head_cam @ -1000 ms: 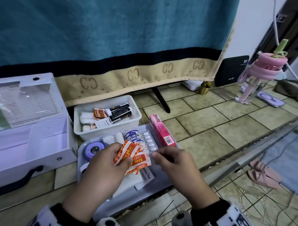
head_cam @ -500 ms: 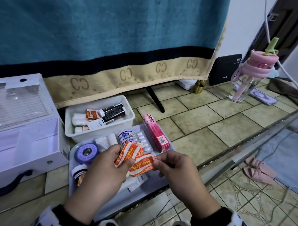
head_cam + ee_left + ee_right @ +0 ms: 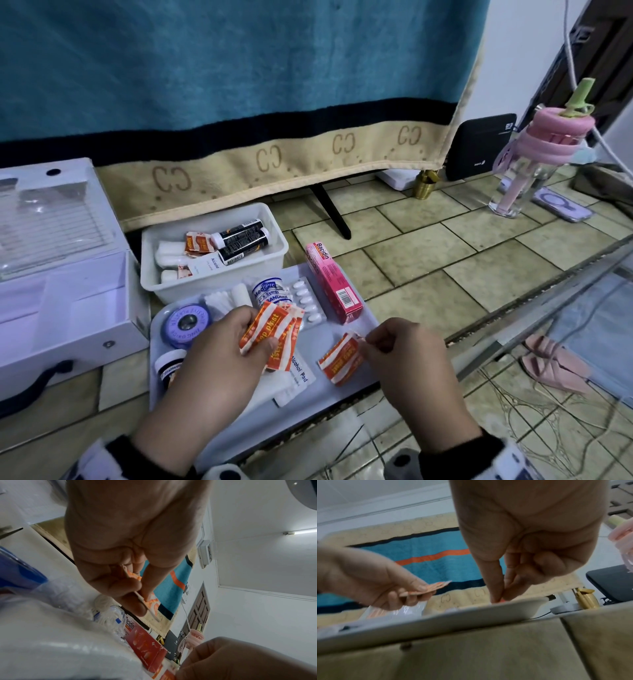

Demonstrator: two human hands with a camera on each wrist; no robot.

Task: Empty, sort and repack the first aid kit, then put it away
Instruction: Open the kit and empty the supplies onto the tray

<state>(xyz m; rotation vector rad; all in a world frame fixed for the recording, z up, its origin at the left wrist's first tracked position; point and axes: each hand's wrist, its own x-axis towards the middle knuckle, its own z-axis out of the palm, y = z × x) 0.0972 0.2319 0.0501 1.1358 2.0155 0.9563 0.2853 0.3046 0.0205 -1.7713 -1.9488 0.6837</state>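
The left hand (image 3: pixel 219 346) grips a fanned bunch of orange-and-white plaster sachets (image 3: pixel 274 329) between thumb and curled fingers, held just above the flat pale-blue plastic tray (image 3: pixel 346 394) on the tiled floor. The right hand (image 3: pixel 404 353) pinches the corner of a single orange-and-white plaster sachet (image 3: pixel 339 363) with thumb and forefinger; the sachet lies on or just above the tray's right part, I cannot tell which. On the tray also sit a round blue roll of zinc oxide tape (image 3: pixel 185 322), a wrapped white bandage roll with blue print (image 3: pixel 270 291), a silver blister strip of white tablets (image 3: pixel 306 303), a white alcohol pad sachet (image 3: pixel 299 371) and a pink oblong cardboard Bacidin box (image 3: pixel 332 284) at the right edge. Behind the tray stands a white rectangular plastic tub (image 3: pixel 212 277) holding black tubes, white rolls and more sachets. The white hard-shell first aid case (image 3: pixel 65 308) lies open to the left, well apart from both hands.
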